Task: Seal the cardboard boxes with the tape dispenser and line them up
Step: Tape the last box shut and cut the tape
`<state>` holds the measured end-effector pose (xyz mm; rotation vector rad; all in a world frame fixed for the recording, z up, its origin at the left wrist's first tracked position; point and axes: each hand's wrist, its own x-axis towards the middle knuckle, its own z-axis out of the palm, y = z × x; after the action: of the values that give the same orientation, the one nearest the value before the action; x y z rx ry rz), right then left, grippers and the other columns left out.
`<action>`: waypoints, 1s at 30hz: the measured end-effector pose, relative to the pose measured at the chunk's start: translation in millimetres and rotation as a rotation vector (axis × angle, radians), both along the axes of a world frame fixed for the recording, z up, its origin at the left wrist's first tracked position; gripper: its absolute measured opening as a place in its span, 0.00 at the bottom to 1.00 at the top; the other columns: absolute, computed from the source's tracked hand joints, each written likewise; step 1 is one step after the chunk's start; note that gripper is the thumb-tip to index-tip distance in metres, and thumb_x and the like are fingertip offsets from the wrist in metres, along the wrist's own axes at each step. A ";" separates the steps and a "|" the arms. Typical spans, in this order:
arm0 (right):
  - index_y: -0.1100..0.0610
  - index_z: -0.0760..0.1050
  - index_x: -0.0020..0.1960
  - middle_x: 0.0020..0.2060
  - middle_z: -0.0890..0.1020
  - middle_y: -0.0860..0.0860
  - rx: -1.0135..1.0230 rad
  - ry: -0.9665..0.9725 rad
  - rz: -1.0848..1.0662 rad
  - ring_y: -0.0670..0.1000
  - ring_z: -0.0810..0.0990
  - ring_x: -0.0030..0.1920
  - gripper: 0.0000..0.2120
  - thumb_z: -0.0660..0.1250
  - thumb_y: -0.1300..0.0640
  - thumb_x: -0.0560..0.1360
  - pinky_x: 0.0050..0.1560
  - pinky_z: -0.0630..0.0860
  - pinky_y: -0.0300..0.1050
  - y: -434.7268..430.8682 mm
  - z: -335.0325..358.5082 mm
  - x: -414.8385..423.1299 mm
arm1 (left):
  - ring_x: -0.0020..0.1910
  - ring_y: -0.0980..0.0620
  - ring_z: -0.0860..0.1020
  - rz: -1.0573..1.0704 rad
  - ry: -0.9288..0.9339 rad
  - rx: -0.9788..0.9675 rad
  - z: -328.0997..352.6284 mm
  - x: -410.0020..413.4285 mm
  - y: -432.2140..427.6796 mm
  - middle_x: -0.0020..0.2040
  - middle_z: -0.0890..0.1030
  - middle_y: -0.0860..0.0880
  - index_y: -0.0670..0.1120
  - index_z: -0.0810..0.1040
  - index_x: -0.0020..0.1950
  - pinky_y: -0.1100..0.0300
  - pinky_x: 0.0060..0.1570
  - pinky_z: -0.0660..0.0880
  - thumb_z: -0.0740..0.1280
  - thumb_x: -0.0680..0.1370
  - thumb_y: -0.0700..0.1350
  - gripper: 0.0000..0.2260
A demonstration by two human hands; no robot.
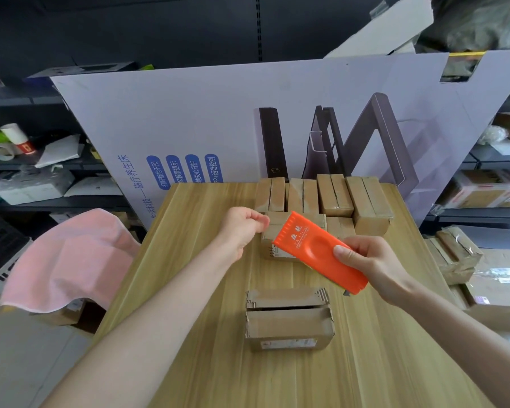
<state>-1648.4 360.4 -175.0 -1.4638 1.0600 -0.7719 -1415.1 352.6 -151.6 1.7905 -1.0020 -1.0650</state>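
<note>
My right hand (368, 263) grips an orange tape dispenser (315, 251), held tilted over a small cardboard box (273, 241) in the middle of the wooden table (195, 290). My left hand (242, 228) hovers at that box's left top corner with fingers curled and thumb against forefinger; no tape is visible between them. A second box (289, 322) lies nearer to me, its top flaps showing a gap. Several taped boxes (334, 195) stand in a row along the table's far edge, and one more box (340, 226) sits just behind the dispenser.
A large printed cardboard sheet (218, 122) stands upright behind the table. A pink cloth (71, 260) drapes over things on the left. Stacked boxes (454, 254) lie on the right, and dark shelves (42, 160) hold clutter on both sides.
</note>
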 end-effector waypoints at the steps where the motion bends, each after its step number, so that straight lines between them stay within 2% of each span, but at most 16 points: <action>1: 0.65 0.80 0.44 0.31 0.79 0.60 -0.006 0.013 0.005 0.59 0.80 0.28 0.18 0.70 0.49 0.67 0.25 0.78 0.53 0.3 0.8 -2.5 | 0.47 0.53 0.75 0.004 0.006 0.003 -2.1 2.0 0.5 0.41 0.79 0.51 0.45 0.78 0.39 0.56 0.54 0.68 0.70 0.75 0.38 0.06; 3: 0.65 0.80 0.43 0.31 0.78 0.62 -0.031 0.062 0.018 0.61 0.80 0.28 0.18 0.70 0.49 0.67 0.24 0.78 0.55 1.1 0.1 -5.9 | 0.50 0.51 0.76 0.010 -0.011 0.016 -12.1 0.1 1.0 0.44 0.81 0.49 0.45 0.79 0.39 0.56 0.53 0.68 0.71 0.75 0.39 0.06; 5: 0.69 0.79 0.44 0.32 0.76 0.68 -0.076 0.120 0.038 0.65 0.79 0.29 0.25 0.71 0.45 0.67 0.24 0.77 0.57 1.2 -1.1 -8.1 | 0.51 0.50 0.78 0.024 -0.075 0.013 -23.6 -5.4 -0.9 0.45 0.81 0.49 0.46 0.79 0.38 0.57 0.50 0.70 0.71 0.75 0.40 0.07; 7: 0.69 0.78 0.43 0.32 0.75 0.68 -0.126 0.212 0.052 0.65 0.76 0.28 0.35 0.72 0.34 0.63 0.25 0.74 0.59 -0.2 -3.2 -15.2 | 0.45 0.52 0.78 0.059 -0.200 -0.008 -28.2 -2.0 -2.2 0.42 0.80 0.52 0.47 0.78 0.38 0.60 0.44 0.70 0.70 0.76 0.43 0.07; 8: 0.68 0.78 0.41 0.30 0.74 0.66 -0.132 0.251 0.055 0.62 0.75 0.27 0.36 0.71 0.32 0.62 0.25 0.73 0.60 -0.3 -4.0 -21.3 | 0.41 0.53 0.77 0.100 -0.293 -0.016 -28.4 5.4 -2.1 0.39 0.79 0.53 0.47 0.78 0.38 0.61 0.40 0.69 0.69 0.77 0.44 0.07; 10: 0.69 0.77 0.40 0.26 0.71 0.61 -0.106 0.288 0.038 0.58 0.73 0.26 0.32 0.71 0.37 0.64 0.23 0.72 0.62 0.9 -6.2 -34.9 | 0.38 0.52 0.76 0.199 -0.414 -0.015 -32.9 28.9 -1.2 0.37 0.79 0.53 0.48 0.79 0.40 0.60 0.37 0.68 0.68 0.78 0.46 0.07; 12: 0.71 0.76 0.39 0.26 0.71 0.58 -0.074 0.326 0.040 0.58 0.73 0.24 0.26 0.72 0.45 0.70 0.20 0.72 0.62 1.9 -10.7 -47.0 | 0.42 0.52 0.78 0.252 -0.385 0.006 -44.4 47.6 3.9 0.41 0.81 0.53 0.48 0.80 0.43 0.60 0.40 0.70 0.68 0.77 0.47 0.05; 14: 0.69 0.78 0.39 0.25 0.73 0.58 -0.050 0.391 0.033 0.57 0.74 0.23 0.16 0.71 0.54 0.74 0.19 0.74 0.59 1.8 -14.4 -52.3 | 0.43 0.54 0.78 0.255 -0.338 0.038 -61.0 51.1 15.1 0.42 0.81 0.54 0.48 0.80 0.45 0.59 0.38 0.71 0.68 0.77 0.49 0.05; 18: 0.58 0.82 0.37 0.26 0.78 0.52 -0.147 0.719 0.050 0.50 0.75 0.24 0.14 0.71 0.47 0.72 0.25 0.73 0.48 -5.7 -17.3 -51.0 | 0.44 0.52 0.79 0.304 -0.199 0.096 -105.9 38.4 51.8 0.42 0.81 0.52 0.47 0.79 0.43 0.55 0.47 0.75 0.67 0.77 0.49 0.08; 22: 0.51 0.80 0.38 0.32 0.81 0.48 -0.167 1.001 0.135 0.49 0.79 0.32 0.12 0.68 0.43 0.73 0.30 0.75 0.44 -10.5 -24.5 -36.6 | 0.45 0.54 0.78 0.417 -0.113 0.147 -146.2 25.2 82.7 0.44 0.81 0.54 0.47 0.79 0.46 0.58 0.44 0.71 0.67 0.78 0.49 0.06; 26: 0.50 0.78 0.39 0.33 0.79 0.47 -0.168 1.130 0.193 0.48 0.78 0.34 0.14 0.66 0.40 0.73 0.31 0.72 0.41 -17.5 -36.7 -18.6 | 0.41 0.55 0.77 0.465 -0.088 0.174 -162.8 23.3 92.3 0.43 0.81 0.52 0.46 0.79 0.46 0.61 0.36 0.70 0.67 0.78 0.49 0.07; 30: 0.49 0.76 0.38 0.35 0.78 0.46 -0.224 1.209 0.218 0.50 0.77 0.37 0.15 0.65 0.39 0.72 0.32 0.68 0.41 -25.7 -46.1 -0.9 | 0.41 0.56 0.77 0.480 -0.085 0.195 -175.7 26.6 95.4 0.43 0.80 0.53 0.47 0.78 0.46 0.61 0.37 0.70 0.67 0.78 0.50 0.07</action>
<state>-1649.4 334.6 -221.1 -2.2567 1.6545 0.2714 -1388.6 448.0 -327.2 2.1081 -0.4830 -0.8080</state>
